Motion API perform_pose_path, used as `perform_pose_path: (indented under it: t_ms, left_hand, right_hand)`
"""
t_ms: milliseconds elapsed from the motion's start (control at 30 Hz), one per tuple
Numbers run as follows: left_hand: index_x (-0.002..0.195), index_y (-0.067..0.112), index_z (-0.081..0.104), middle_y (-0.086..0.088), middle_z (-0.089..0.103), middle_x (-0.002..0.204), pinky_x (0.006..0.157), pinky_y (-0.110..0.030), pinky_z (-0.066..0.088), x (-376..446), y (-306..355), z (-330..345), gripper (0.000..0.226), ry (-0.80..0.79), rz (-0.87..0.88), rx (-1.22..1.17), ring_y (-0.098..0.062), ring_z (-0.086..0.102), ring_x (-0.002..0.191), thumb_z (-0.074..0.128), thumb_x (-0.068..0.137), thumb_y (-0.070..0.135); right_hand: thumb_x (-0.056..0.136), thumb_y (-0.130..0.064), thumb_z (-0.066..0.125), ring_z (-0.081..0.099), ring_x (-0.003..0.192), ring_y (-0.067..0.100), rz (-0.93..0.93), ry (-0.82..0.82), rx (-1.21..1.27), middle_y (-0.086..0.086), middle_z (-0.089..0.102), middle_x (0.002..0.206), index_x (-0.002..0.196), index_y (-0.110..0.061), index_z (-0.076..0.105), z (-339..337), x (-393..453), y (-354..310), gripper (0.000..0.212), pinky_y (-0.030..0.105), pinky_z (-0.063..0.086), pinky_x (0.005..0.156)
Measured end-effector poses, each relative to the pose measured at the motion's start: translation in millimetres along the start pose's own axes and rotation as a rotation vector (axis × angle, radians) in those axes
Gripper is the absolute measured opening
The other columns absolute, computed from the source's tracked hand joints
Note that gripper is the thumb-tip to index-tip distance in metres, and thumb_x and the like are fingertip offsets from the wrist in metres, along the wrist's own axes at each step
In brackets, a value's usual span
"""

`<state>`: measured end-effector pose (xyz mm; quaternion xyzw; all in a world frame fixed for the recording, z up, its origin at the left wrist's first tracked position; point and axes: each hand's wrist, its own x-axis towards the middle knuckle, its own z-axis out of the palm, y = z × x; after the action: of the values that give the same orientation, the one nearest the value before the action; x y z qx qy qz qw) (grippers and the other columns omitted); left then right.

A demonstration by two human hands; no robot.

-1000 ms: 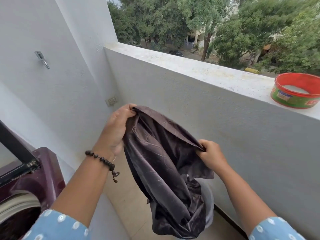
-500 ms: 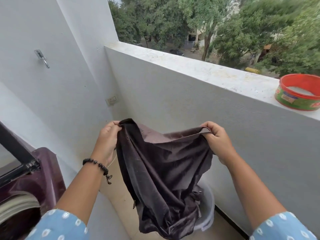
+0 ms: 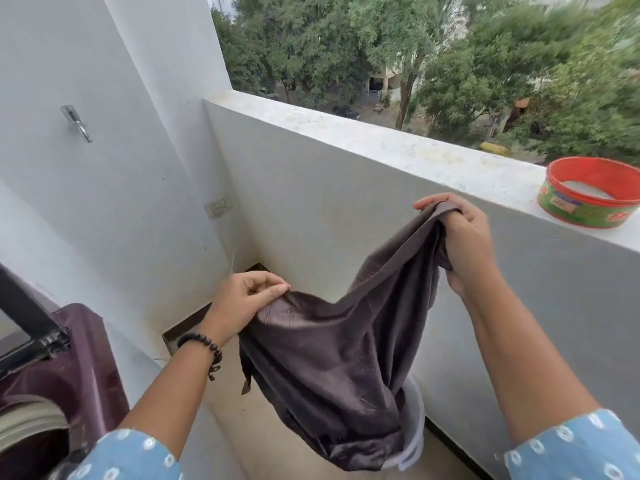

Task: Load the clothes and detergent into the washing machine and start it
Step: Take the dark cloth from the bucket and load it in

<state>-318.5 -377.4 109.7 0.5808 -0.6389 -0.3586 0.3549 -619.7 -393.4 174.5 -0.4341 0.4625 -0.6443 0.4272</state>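
Both hands pinched the dark brown satiny garment (image 3: 332,368): left hand (image 3: 242,299) low, right hand (image 3: 460,233) bunching cloth high; best gathered before the maroon top-loading washer (image 3: 79,368).

An upper-floor balcony of a home, used as a laundry corner, is shown. It is enclosed by plain white walls and a waist-high parapet (image 3: 381,147) running from 11 to 2 o'clock, beyond which treetops (image 3: 450,64), a street and a neighbouring building are seen from above. A maroon top-loading washer (image 3: 79,368) with its lid raised is set at 8 o'clock. A tap (image 3: 77,123) is fixed to the wall at 10 o'clock, and a socket (image 3: 219,206) is mounted near the corner. A white bucket (image 3: 414,434) is stood on the tiled floor at 5 o'clock, and a red tub (image 3: 588,197) of powder is placed on the parapet at 2 o'clock.
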Motion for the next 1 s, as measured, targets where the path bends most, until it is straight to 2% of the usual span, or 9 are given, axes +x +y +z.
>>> perform_pose_path:
  t_ms: [133, 233, 367, 433, 533, 633, 800, 900, 1000]
  left_hand:
    - [0.096, 0.027, 0.075, 0.01, 0.058, 0.06, 0.063, -0.022, 0.044, -0.3, 11.3, 9.2, 0.041, -0.118, 0.0, -0.022, -0.007, 0.053, 0.059, 0.078, 0.068, 0.057]
    - [0.119, 0.037, 0.061, 0.009, 0.071, 0.085, 0.063, -0.014, 0.042, -4.4, 26.5, 16.5, 0.063, -0.352, -0.031, 0.061, 0.003, 0.05, 0.053, 0.083, 0.063, 0.055]
    - [0.135, 0.043, 0.049, 0.022, 0.063, 0.112, 0.09, -0.018, 0.048, -16.5, 24.6, 34.6, 0.08, -0.608, -0.064, 0.415, 0.012, 0.057, 0.094, 0.084, 0.063, 0.053]
    - [0.122, 0.034, 0.065, 0.018, 0.068, 0.103, 0.091, -0.023, 0.051, -18.2, 17.4, 38.2, 0.05, -0.556, -0.047, 0.398, 0.007, 0.061, 0.089, 0.08, 0.075, 0.043]
    - [0.095, 0.022, 0.074, 0.002, 0.071, 0.086, 0.079, -0.032, 0.048, -13.9, 19.3, 31.9, 0.008, -0.385, -0.076, 0.022, -0.014, 0.062, 0.079, 0.068, 0.09, 0.021]
    - [0.094, 0.016, 0.073, -0.011, 0.067, 0.088, 0.079, -0.038, 0.045, -7.5, 36.5, 30.9, 0.008, -0.269, -0.036, -0.258, -0.023, 0.058, 0.082, 0.065, 0.093, 0.015]
    - [0.098, 0.006, 0.07, -0.008, 0.07, 0.087, 0.074, -0.023, 0.051, 4.2, 77.3, 55.8, 0.012, -0.168, 0.112, -0.388, -0.014, 0.062, 0.08, 0.06, 0.093, 0.004]
    - [0.103, 0.011, 0.071, -0.017, 0.072, 0.095, 0.079, -0.031, 0.051, 12.0, 83.9, 61.9, 0.016, -0.135, 0.17, -0.331, -0.017, 0.063, 0.085, 0.061, 0.092, 0.003]
    - [0.095, 0.022, 0.067, -0.01, 0.073, 0.084, 0.076, -0.045, 0.054, 15.8, 78.5, 58.0, 0.019, -0.021, 0.173, -0.281, -0.021, 0.065, 0.075, 0.077, 0.082, 0.014]
  right_hand:
    - [0.093, 0.001, 0.038, 0.037, 0.049, 0.009, 0.041, 0.013, 0.004, -0.003, 0.044, 0.058, 0.079, -0.014, 0.067, 7.4, -7.0, 12.3, 0.036, 0.017, 0.03, 0.043]
    - [0.094, 0.0, 0.039, 0.038, 0.051, 0.011, 0.05, 0.026, 0.037, 0.0, 0.043, 0.062, 0.081, -0.015, 0.067, 7.9, -5.4, 11.7, 0.035, 0.017, 0.032, 0.044]
    - [0.089, -0.003, 0.04, 0.042, 0.06, 0.018, 0.045, 0.107, 0.104, 0.006, 0.048, 0.07, 0.08, -0.015, 0.069, -2.5, 2.8, 9.8, 0.032, 0.028, 0.036, 0.055]
    - [0.089, -0.001, 0.038, 0.045, 0.059, 0.018, 0.05, 0.148, 0.137, 0.007, 0.049, 0.07, 0.081, -0.014, 0.069, -8.4, 5.0, 9.0, 0.034, 0.03, 0.037, 0.055]
    - [0.097, -0.005, 0.036, 0.052, 0.06, 0.018, 0.049, 0.132, 0.226, 0.012, 0.052, 0.076, 0.089, -0.012, 0.066, -8.9, 1.7, 6.8, 0.032, 0.03, 0.045, 0.055]
    - [0.103, -0.014, 0.034, 0.061, 0.069, 0.022, 0.068, 0.05, 0.345, 0.014, 0.059, 0.074, 0.101, -0.008, 0.059, 3.8, -7.9, 7.9, 0.026, 0.031, 0.054, 0.064]
    - [0.103, -0.02, 0.04, 0.065, 0.09, 0.014, 0.21, -0.245, 0.253, 0.001, 0.066, 0.098, 0.122, -0.019, 0.055, 51.5, -45.4, 31.1, 0.024, 0.023, 0.053, 0.078]
    - [0.096, -0.015, 0.052, 0.059, 0.112, 0.004, 0.129, -0.372, 0.037, -0.014, 0.061, 0.12, 0.132, -0.033, 0.047, 59.7, -58.5, 52.6, 0.04, 0.02, 0.048, 0.096]
    - [0.085, -0.022, 0.07, 0.06, 0.112, 0.0, 0.131, -0.459, -0.023, -0.014, 0.065, 0.119, 0.13, -0.028, 0.051, 48.0, -55.0, 51.8, 0.049, 0.019, 0.048, 0.095]
